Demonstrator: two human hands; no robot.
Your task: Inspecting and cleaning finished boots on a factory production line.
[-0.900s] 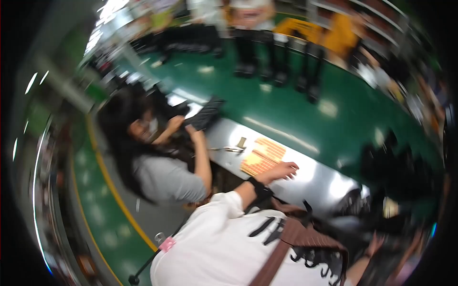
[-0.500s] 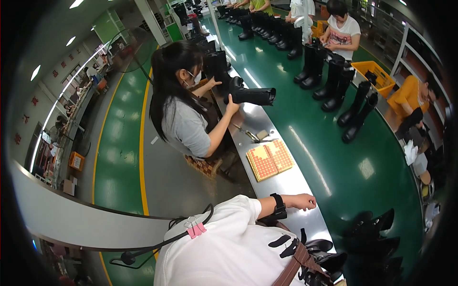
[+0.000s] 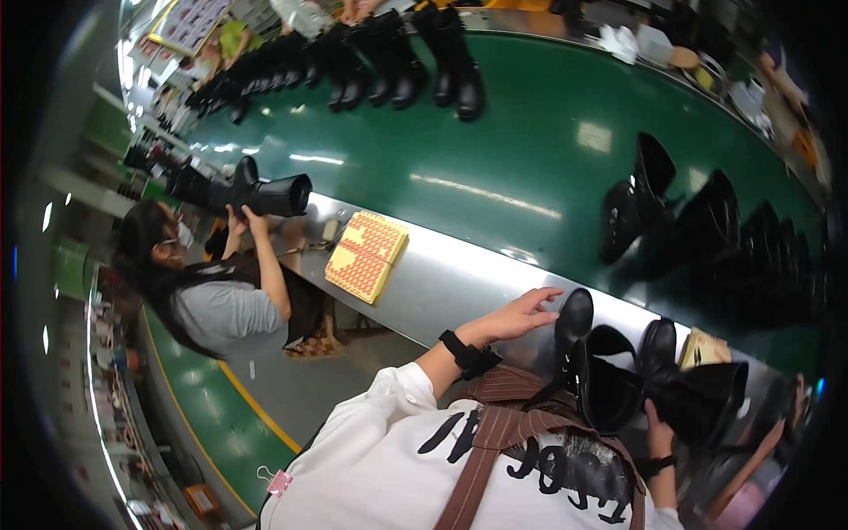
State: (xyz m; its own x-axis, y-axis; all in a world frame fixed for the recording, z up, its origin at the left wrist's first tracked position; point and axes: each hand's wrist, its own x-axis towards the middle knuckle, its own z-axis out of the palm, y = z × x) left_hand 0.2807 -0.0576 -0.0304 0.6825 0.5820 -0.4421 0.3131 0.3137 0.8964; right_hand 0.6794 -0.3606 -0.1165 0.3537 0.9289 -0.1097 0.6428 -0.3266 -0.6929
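Observation:
My left hand (image 3: 519, 316) is open, palm down, with fingers stretched out. Its fingertips are close beside the toe of a black boot (image 3: 577, 315); I cannot tell if they touch. That boot lies against my apron, its wide shaft toward me. A second black boot (image 3: 658, 349) lies to its right, with the shaft turned right. My right hand (image 3: 659, 431) is at the lower side of this second boot, thumb against it and the other fingers hidden behind it. Both boots are over the metal worktop (image 3: 459, 278) in front of me.
A stack of yellow cards with red dots (image 3: 367, 256) lies to the left, a smaller stack (image 3: 705, 347) beyond the right boot. A co-worker (image 3: 221, 296) at left handles a black boot (image 3: 274, 194). The green conveyor (image 3: 512, 159) carries rows of boots (image 3: 455, 66). Another person's arm (image 3: 751, 459) shows at right.
My view has swung to the right, bringing the boots and my right hand into sight. The left hand has gone from loosely curled to stretched out beside a boot's toe.

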